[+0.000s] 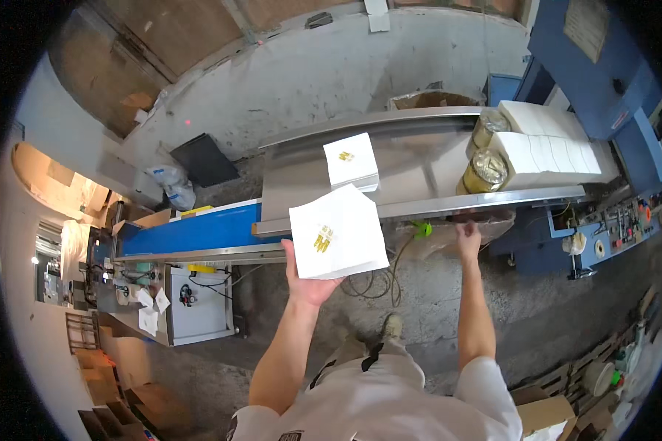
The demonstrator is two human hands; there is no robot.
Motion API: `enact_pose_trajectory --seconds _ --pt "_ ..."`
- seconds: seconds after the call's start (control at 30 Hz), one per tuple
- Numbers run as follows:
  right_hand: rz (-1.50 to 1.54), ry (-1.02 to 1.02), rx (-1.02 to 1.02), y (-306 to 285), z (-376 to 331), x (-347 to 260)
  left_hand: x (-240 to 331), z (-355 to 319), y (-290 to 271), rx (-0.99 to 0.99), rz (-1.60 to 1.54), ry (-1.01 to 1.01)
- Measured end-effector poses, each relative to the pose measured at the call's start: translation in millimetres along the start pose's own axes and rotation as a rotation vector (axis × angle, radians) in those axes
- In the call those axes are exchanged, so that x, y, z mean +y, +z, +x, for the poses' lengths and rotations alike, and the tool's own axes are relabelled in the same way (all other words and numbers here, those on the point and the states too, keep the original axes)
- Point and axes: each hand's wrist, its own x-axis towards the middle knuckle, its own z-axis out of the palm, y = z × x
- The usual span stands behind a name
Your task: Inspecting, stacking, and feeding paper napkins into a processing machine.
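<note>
My left hand [315, 289] holds a stack of white paper napkins [360, 246] with a gold print on top, gripping it by its near left edge above the front rail of the metal table. A second napkin stack [351, 160] with the same gold print lies on the table just beyond. My right hand [468, 241] is lowered at the table's front side, its fingers closed on a clear plastic bag [502, 223] that hangs under the rail. Part of the bag is hidden by the rail.
Two gold-coloured cylinders [485, 172] stand at the metal table [287, 173]'s right, against long rows of white napkins [555, 158]. A blue conveyor belt [198, 231] extends left. A blue machine [603, 66] stands at right. A hose [396, 283] with a green end lies below.
</note>
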Motion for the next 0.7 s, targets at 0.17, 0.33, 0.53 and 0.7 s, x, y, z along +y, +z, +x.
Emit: enact_pose_trajectory --seconds 0.17,0.33,0.53,0.7 --pt "0.756 0.144 -0.448 -51 -88 -286 14 -24 -22 0.031 0.097 0.097" --pt "0.444 -0.278 -0.477 -69 -114 -373 -13 -9 -17 -0.037 0.027 0.066" --pt "0.201 -0.466 -0.238 -68 -128 -381 -23 -12 -31 0.0 0.102 0.096" --pt "0.161 -0.515 -0.194 -70 -137 -384 -29 -15 -41 0.034 0.142 0.12"
